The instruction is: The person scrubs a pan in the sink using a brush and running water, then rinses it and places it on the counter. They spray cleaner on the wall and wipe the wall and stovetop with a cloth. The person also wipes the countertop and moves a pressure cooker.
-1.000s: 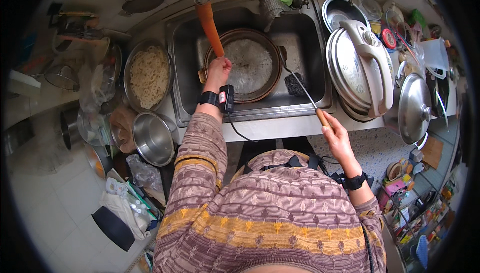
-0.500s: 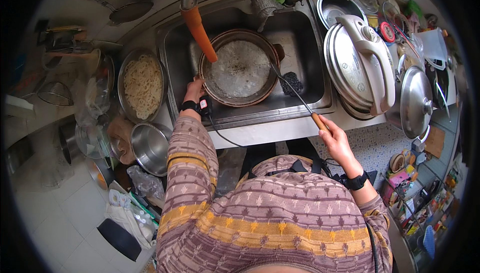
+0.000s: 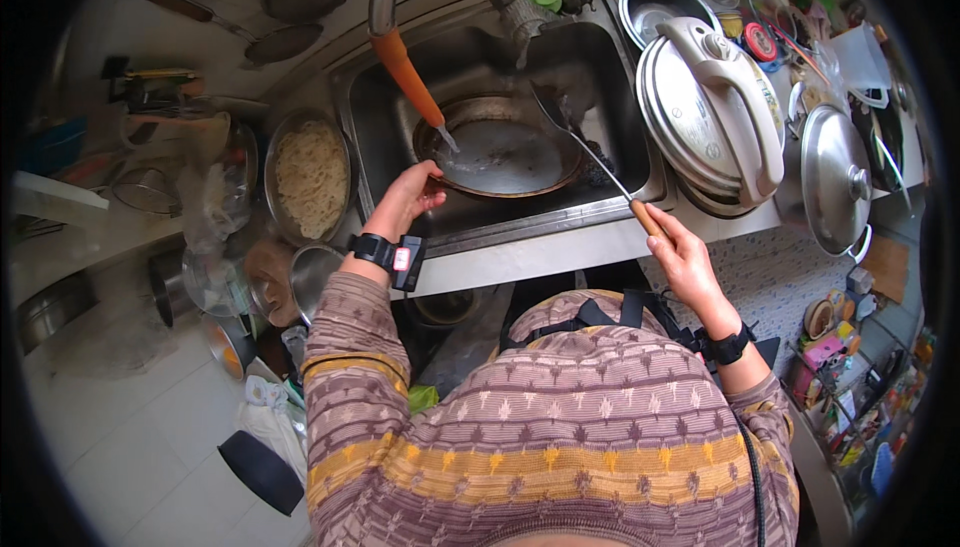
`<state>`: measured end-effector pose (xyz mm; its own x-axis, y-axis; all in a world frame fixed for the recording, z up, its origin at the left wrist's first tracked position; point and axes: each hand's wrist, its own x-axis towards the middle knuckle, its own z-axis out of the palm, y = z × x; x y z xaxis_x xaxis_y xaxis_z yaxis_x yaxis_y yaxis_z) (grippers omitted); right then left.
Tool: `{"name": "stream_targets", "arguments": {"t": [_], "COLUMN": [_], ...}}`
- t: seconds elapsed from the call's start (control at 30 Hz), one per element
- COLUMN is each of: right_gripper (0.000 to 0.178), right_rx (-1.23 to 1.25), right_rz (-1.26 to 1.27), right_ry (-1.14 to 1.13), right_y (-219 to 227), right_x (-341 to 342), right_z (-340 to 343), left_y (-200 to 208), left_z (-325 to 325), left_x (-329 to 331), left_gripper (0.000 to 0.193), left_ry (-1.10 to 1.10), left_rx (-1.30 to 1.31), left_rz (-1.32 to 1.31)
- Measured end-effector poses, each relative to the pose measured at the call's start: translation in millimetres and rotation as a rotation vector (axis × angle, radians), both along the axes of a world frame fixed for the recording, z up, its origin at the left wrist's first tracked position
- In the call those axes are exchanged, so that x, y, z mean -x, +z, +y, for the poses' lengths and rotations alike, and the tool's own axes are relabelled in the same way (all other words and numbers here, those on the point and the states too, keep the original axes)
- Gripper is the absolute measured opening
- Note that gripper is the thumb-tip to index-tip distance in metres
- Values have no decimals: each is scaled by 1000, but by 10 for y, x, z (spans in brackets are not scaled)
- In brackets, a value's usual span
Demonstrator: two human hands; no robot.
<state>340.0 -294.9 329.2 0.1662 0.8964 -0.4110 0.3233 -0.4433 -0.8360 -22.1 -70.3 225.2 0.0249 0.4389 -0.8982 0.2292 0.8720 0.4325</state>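
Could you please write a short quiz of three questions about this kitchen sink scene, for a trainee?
1. True or false: the left hand grips the rim of the round pan in the sink.
2. Which end of the long spatula does the right hand hold? A: the wooden handle. B: the metal blade. C: neither, the spatula lies free.
3. Fill in: the orange hose on the tap points down into the ____.

Key
1. True.
2. A; the blade is up over the sink, above the far edge of the pan.
3. Pan; a thin stream of water leaves the hose tip.
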Motion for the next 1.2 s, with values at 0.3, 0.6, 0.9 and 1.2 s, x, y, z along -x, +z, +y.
{"name": "stream_targets", "arguments": {"t": [0.3,0.6,0.9,1.2], "right_gripper": [32,11,28,40], "right_rx": [-347,-470,-444,-62], "right_rz": [-300,-395,-449,-547], "right_ry": [84,152,-39,-112], "right_y": [60,134,83,-318], "right_x": [-17,-29,251,228], "right_z": [109,628,1584,2526], "left_y": [1086,2063,2359,2506], "left_z": [244,355,272,41], "left_x": [85,-198,-261,-95], "left_gripper": [30,43,39,36], "left_ry": [-379,-993,-1064,-1013], "left_rx": [-374,-692,-588,-641], "left_rz": [603,1329,1385,1424]}}
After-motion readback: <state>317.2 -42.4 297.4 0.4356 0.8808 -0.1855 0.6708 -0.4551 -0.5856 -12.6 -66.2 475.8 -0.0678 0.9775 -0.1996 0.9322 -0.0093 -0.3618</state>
